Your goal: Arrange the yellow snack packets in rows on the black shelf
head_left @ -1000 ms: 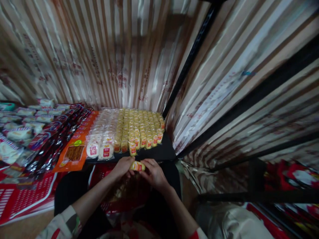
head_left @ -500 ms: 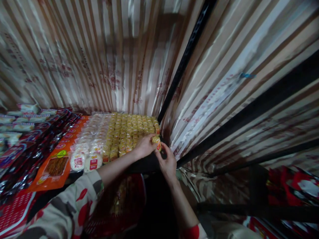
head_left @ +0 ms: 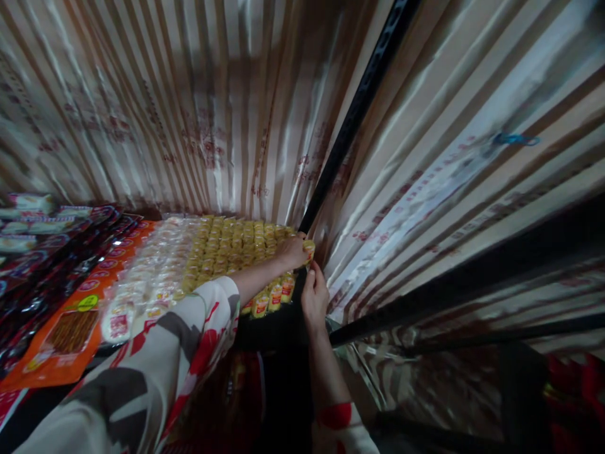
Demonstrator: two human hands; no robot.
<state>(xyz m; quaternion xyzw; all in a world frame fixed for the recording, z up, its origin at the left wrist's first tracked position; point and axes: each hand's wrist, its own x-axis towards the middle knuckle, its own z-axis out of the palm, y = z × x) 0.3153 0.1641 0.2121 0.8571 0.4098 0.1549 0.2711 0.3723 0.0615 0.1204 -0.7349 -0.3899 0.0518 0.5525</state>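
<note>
My left hand (head_left: 292, 253) reaches over the right end of the yellow rows, its fingers closed on a small yellow snack packet (head_left: 309, 250) with a red mark. Just below that packet is my right hand (head_left: 316, 297), fingers loosely curved and pointing up, with nothing visible in them. Its fingertips come close to the packet; whether they touch cannot be made out. Rows of the same yellow packets (head_left: 224, 243) lie under and beside my left forearm. Several front ones (head_left: 275, 296) show red labels below my left wrist.
Left of the yellow rows lie white round wrapped packets (head_left: 119, 320), an orange bag of stick snacks (head_left: 70, 331) and dark shiny bags (head_left: 61, 265). A black post (head_left: 347, 135) rises at the back corner, and a black bar (head_left: 454, 265) slants rightward. Striped sheeting (head_left: 212, 113) hangs behind.
Both hands have moved up toward the back corner, the yellow packet going along in my left hand. The right fingertips have slipped lower on or off it. The view has shifted slightly right.
</note>
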